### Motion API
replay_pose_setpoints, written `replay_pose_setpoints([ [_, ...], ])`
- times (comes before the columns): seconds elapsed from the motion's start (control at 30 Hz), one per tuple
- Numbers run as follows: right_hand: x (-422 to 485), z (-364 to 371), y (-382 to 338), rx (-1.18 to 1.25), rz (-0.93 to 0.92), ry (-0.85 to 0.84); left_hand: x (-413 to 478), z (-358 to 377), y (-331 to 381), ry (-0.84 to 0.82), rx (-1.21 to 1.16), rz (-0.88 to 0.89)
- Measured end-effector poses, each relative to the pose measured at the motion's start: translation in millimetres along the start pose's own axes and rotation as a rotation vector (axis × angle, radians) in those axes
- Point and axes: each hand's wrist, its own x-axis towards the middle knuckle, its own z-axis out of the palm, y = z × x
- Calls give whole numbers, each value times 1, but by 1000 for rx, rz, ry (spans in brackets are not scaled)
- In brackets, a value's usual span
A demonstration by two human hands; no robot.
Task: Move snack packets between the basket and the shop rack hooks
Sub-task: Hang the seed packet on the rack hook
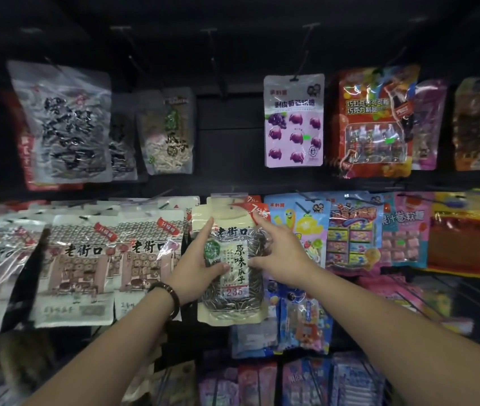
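I judged the seed packet [233, 300] was going onto its hook [232, 206]: left hand [196, 268] gripped it, right hand [284, 253] steadied, fingers straight; next, align the hole.

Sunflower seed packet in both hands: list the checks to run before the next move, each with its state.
1. Left hand grips the sunflower seed packet, thumb across its front: ok.
2. Right hand has a firm grip: cannot tell; thumb and forefinger touch the packet.
3. Hang hole seated on the hook: cannot tell, blurred.
4. Packet upright: ok.
5. Basket within reach: cannot tell, out of view.
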Motion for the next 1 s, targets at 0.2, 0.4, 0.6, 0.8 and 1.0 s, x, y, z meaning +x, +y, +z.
replay_pose_setpoints([
  [0.2, 9, 5, 1, -5, 15, 1, 8, 0, -2, -29, -27, -4],
  [0.4, 18, 4, 4, -42, 25, -9, 21, -1, -5, -21, -22, 22],
  [0.6, 12, -2, 3, -77, 47, -51, 26, 8, -19, -36, -18, 4],
  [0.8, 23, 1, 1, -93, 89, -79, 39, 16, -15, -7, -3, -35],
  [1.0, 18, 1, 6, -204, 109, -220, 37, 24, -8, 77, -17, -93],
])
